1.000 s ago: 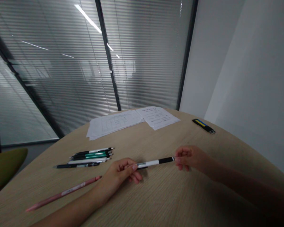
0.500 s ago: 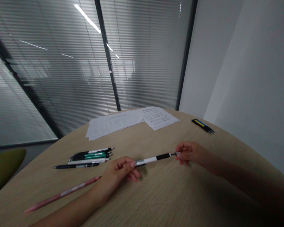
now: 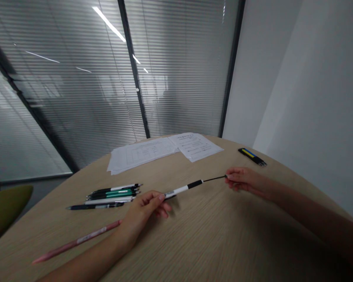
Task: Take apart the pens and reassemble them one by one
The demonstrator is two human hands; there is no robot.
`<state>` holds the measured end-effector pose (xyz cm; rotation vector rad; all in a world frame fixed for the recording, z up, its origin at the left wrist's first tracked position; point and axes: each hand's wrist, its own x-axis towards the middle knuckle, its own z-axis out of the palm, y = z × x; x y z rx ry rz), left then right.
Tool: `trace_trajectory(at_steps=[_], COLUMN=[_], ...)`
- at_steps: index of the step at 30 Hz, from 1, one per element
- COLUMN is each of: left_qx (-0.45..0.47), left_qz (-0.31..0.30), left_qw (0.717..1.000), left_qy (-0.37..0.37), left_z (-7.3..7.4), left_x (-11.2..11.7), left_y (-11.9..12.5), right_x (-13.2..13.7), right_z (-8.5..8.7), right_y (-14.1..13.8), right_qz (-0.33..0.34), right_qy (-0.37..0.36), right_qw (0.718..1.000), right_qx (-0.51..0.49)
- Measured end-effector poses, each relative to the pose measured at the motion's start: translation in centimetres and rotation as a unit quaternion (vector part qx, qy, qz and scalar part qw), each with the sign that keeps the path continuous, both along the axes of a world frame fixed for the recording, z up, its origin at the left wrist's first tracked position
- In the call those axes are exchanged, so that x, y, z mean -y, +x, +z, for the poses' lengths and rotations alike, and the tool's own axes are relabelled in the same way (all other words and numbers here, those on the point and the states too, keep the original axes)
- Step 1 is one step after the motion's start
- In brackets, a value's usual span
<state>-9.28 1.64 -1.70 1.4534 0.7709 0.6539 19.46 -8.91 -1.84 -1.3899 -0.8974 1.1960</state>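
A white pen [image 3: 180, 190] is held above the middle of the table [image 3: 206, 243], its black grip [image 3: 195, 184] directed between two and three o'clock. Its other end is gripped between the thumb and fingers of the left hand [image 3: 149, 207], placed at eight o'clock from it. From the grip end a thin dark rod [image 3: 213, 179] is extended in nearly the same line, and its far tip is pinched by the closed fingertips of the right hand [image 3: 239, 179], near three o'clock.

Seen from the white pen, a cluster of white, green and black pens [image 3: 113, 193] is laid at nine o'clock. A pink pen [image 3: 79, 240] is placed at eight o'clock, one end partly covered by the left wrist. Printed sheets [image 3: 144, 154] are spread between eleven and one o'clock. At two o'clock, a black bundle [image 3: 252, 157] marked with yellow and blue is set down.
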Motion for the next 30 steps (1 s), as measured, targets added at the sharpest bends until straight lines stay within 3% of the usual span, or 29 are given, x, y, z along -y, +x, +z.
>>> trace_trajectory(at_steps=[10, 15, 19, 25, 30], left_qx=[-0.005, -0.114, -0.124, -0.125, -0.163], left_qz=[0.060, -0.017, -0.090, -0.124, -0.124], left_qw=[0.997, 0.974, 0.943, 0.914, 0.884], left_qy=[0.041, 0.196, 0.297, 0.365, 0.421], left_z=[-0.6, 0.0, -0.4, -1.9, -1.8], left_x=[-0.9, -0.2, -0.1, -0.6, -0.4], left_y=[-0.2, -0.2, -0.3, -0.4, -0.3], right_x=[-0.9, -1.1, -1.1, -1.0, -0.8], right_z=[-2.0, -2.6, -2.3, -2.1, -2.1], right_y=[3.7, 4.0, 3.2, 2.5, 2.1], right_qz=[-0.020, -0.055, -0.052, -0.036, -0.019], right_qy=[0.010, -0.002, -0.001, -0.006, -0.003], right_qw=[0.998, 0.995, 0.996, 0.997, 0.999], right_qx=[-0.055, -0.078, -0.077, -0.066, -0.035])
